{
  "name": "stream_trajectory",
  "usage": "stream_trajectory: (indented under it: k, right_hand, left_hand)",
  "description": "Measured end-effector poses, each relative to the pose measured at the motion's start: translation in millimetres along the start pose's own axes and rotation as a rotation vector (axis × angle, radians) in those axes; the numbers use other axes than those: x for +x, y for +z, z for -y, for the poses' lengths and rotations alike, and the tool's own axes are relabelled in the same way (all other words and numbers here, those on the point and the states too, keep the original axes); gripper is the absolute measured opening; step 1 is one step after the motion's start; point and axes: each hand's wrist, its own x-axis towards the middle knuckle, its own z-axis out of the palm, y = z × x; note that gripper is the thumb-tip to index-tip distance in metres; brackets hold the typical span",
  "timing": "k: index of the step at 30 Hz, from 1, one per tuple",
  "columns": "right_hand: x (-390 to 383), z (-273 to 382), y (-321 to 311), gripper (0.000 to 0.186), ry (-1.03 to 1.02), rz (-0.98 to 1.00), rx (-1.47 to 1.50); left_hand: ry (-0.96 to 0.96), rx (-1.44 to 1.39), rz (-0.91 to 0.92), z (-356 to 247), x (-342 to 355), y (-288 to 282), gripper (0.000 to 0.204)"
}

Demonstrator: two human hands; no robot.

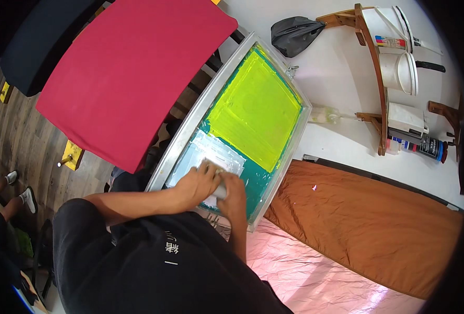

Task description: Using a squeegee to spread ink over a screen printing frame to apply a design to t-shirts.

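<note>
In front of me a metal-edged printing screen [161, 172] lies tilted, its mesh coated green. Yellow-green ink [258, 104] covers the far rectangle on it. Nearer to me, a pale whitish patch [224, 152] is smeared over the mesh. Above that patch, both hands grip a pale grey object with a rounded side [220, 191]; its exact kind is hidden by the fingers. My left hand [199, 182] has its fingers curled over the upper end. Around the right side of the same object, my right hand [234, 191] is closed.
Red fabric [138, 68] covers a board at the left, with a dark-covered one [46, 44] beyond it. To the right lie a brown cloth [368, 225] and pinkish sheeting [305, 267]. A wooden shelf [375, 78] carries white buckets [396, 73]. Another person's shoes [29, 200] show at far left.
</note>
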Motion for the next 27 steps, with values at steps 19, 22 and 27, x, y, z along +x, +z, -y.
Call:
stream_trajectory:
  k: [19, 22, 27]
  right_hand:
    - [8.1, -19.8, -13.5, 0.043, -0.02, 0.099, 0.01]
    - [-6.8, -20.4, -4.9, 0.042, -0.011, 0.112, 0.018]
    - [-34.5, -20.1, 16.3, 0.047, -0.048, -0.069, 0.018]
  left_hand:
    - [-0.085, -0.261, -0.026, -3.4, 15.0, 8.1, 0.027]
    - [-0.108, -0.334, -0.027, -13.8, 0.8, 12.9, 0.031]
    - [-0.107, -0.315, -0.166, -31.3, -18.2, 38.8, 0.025]
